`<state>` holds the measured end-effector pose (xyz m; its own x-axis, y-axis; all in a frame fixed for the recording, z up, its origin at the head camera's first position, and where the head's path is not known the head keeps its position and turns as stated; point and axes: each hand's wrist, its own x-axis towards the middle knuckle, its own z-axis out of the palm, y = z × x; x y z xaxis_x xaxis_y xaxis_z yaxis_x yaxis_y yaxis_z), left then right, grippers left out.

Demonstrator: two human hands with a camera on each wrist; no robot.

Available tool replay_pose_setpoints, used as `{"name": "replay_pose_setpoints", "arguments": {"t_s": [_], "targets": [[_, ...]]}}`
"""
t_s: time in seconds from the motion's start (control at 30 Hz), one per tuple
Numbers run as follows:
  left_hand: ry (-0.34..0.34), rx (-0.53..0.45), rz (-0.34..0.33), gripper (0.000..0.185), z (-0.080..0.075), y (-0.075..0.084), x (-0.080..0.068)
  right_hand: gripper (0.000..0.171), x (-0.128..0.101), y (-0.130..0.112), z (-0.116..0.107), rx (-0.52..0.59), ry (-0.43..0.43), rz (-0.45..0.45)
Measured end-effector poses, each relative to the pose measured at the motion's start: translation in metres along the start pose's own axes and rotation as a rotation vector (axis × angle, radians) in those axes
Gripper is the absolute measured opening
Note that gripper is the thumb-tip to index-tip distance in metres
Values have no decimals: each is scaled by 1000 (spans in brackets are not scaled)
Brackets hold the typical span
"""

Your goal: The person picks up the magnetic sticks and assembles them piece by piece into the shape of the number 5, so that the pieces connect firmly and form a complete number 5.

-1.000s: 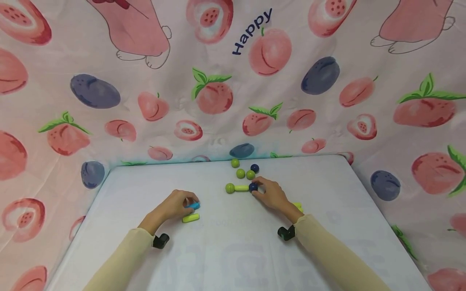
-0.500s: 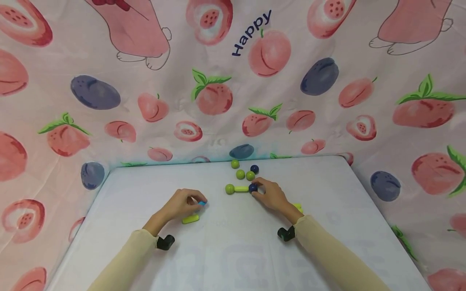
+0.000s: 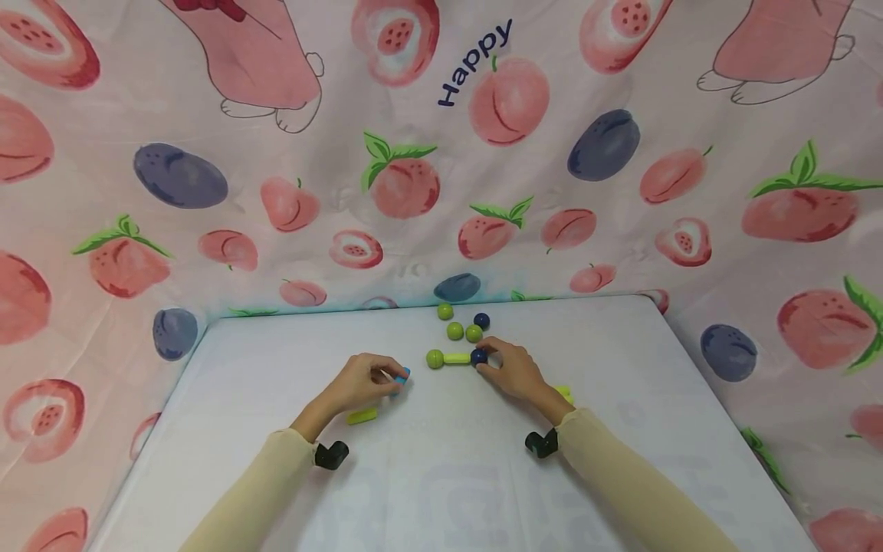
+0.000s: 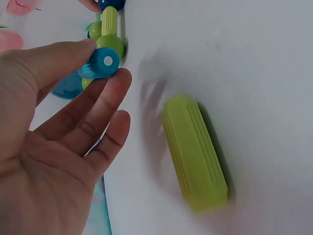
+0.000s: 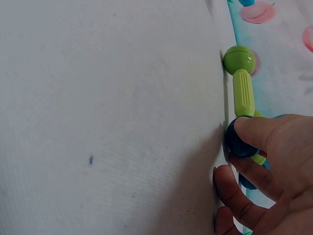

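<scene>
Between thumb and fingers my left hand [image 3: 366,381] pinches a short blue rod [image 4: 101,63], whose round end with a white dot faces the left wrist camera. My right hand [image 3: 513,368] grips a dark blue ball [image 5: 240,139] on the table. That ball is joined to a yellow-green rod [image 5: 243,93], which has a green ball [image 5: 239,59] on its other end. A loose yellow-green rod [image 4: 195,154] lies on the table below my left hand.
Behind the joined piece sit loose green balls [image 3: 455,331] and another dark blue ball [image 3: 481,321]. More yellow-green rods [image 3: 563,392] lie partly hidden by my right wrist. A fruit-print cloth [image 3: 407,184] hangs at the back edge of the white table [image 3: 441,475].
My left hand has lifted the blue rod away from beside the yellow-green rod and moved right with it, toward the joined piece. The right hand stays on the dark blue ball.
</scene>
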<state>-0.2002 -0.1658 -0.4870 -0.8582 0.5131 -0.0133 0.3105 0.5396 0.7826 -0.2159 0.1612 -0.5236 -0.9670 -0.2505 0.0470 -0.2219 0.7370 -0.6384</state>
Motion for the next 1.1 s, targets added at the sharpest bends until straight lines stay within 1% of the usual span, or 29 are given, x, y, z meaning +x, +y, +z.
{"name": "replay_pose_setpoints", "arguments": {"t_s": [0.13, 0.33, 0.47, 0.6, 0.73, 0.87, 0.97, 1.1], "targets": [[-29, -57, -17, 24, 6, 3, 6, 40, -1, 0, -1, 1, -3, 6], [-60, -144, -27, 28, 19, 2, 17, 40, -1, -1, -1, 12, 0, 3], [-62, -187, -75, 28, 27, 4, 22, 40, -1, -1, -1, 5, 4, 1], [-52, -192, -109, 28, 33, 7, 26, 39, -1, -1, -1, 1, 5, -1], [-37, -169, -101, 26, 38, 10, 30, 39, -1, -2, -2, 5, 11, 1], [-28, -158, -107, 25, 40, 13, 34, 39, 0, -2, -2, 6, 10, 7], [-11, -173, -122, 25, 42, 15, 36, 39, 0, -3, -1, 2, 9, 9], [30, -215, -152, 26, 46, 17, 38, 39, -1, -4, -1, -2, 8, 16]]}}
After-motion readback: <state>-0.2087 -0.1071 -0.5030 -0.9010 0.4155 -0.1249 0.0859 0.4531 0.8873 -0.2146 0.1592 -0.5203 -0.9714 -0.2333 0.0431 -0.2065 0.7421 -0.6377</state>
